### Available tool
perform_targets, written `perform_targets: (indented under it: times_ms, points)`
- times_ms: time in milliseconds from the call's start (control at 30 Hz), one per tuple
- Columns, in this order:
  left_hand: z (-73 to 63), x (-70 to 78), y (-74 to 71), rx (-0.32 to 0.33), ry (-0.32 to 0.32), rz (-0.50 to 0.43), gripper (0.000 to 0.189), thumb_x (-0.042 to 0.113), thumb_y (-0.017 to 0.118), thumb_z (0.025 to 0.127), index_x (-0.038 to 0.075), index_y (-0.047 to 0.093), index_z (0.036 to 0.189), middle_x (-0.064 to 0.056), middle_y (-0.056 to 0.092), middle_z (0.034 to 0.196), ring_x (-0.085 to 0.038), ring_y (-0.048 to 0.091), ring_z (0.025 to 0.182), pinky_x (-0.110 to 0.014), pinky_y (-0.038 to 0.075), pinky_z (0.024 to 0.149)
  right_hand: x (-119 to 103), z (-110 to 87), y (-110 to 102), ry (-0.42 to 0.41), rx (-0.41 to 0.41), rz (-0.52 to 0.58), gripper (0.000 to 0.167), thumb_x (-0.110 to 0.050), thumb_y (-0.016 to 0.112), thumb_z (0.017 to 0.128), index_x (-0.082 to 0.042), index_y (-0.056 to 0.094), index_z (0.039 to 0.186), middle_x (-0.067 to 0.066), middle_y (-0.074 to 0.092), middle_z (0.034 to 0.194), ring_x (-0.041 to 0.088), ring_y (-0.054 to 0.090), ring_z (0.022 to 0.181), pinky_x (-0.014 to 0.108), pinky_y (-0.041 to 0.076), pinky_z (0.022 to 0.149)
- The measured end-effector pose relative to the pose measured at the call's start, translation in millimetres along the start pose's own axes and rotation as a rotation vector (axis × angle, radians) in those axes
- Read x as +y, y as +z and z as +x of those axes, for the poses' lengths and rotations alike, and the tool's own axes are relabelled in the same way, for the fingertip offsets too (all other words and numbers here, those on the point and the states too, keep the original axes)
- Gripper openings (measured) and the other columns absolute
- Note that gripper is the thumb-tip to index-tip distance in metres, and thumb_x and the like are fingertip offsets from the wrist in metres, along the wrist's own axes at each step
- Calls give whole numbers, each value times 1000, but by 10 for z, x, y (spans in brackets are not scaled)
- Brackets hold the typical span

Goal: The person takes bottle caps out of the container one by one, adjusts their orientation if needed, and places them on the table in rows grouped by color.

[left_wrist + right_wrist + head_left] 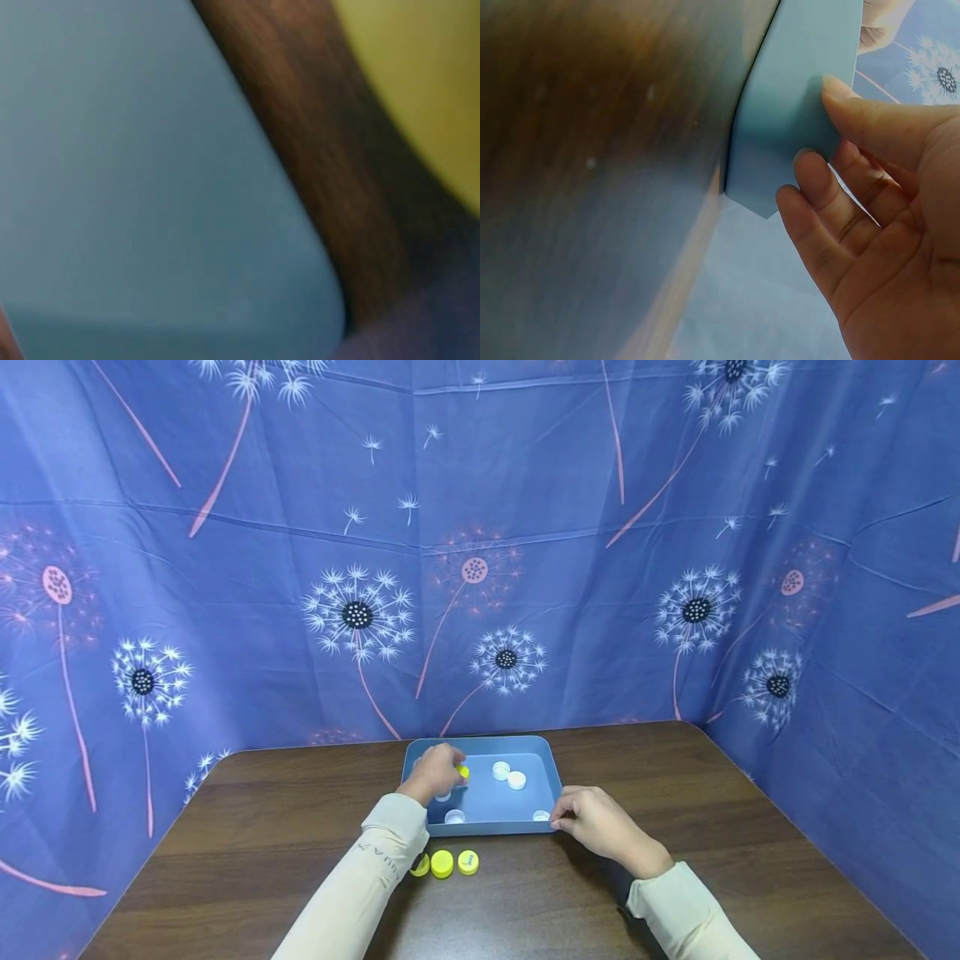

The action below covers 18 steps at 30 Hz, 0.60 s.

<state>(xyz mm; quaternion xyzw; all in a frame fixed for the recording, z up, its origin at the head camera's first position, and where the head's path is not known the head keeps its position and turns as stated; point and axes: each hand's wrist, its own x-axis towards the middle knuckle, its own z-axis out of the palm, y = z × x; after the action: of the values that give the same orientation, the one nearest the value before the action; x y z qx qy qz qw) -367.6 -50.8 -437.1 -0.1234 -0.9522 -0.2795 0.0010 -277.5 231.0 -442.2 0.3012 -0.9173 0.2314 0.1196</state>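
A blue tray (491, 828) lies on the wooden table. My left hand (435, 772) reaches over its left side and pinches a yellow bottle cap (463, 772) between thumb and fingers. Inside the tray are several white bottle caps (517, 780), one of them partly hidden under the left hand. At the tray's front right corner, my right hand (596, 821) grips the wall; in the right wrist view its thumb (855, 112) presses the outer face while the fingers bend round the corner. The left wrist view holds only the tray wall (150, 150) and a blurred yellow cap (427, 82).
In front of the tray, three yellow caps (442, 863) sit in a row on the brown table (300, 827), the leftmost partly behind the left sleeve (375, 860). A blue curtain (480, 527) with dandelion prints hangs behind and around the table.
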Motion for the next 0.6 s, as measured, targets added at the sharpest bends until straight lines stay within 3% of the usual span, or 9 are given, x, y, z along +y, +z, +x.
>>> perform_targets:
  times_ms: [200,600]
  points:
    - [-27,17,1,-31,21,47,38,9,83,78,2,73,115,-11,72,111,-25,65,100,-39,53,86,13,-4,8,-11,6,5,16,-1,80,80,-16,75,75,-14,63,77,-1,56,73,25,51,68]
    - [-18,-51,6,-68,14,0,39,6,84,76,0,73,112,-11,72,105,-22,64,91,-34,55,79,1,-8,5,4,3,-6,16,-3,80,80,-17,75,76,-15,63,78,0,58,75,26,52,69]
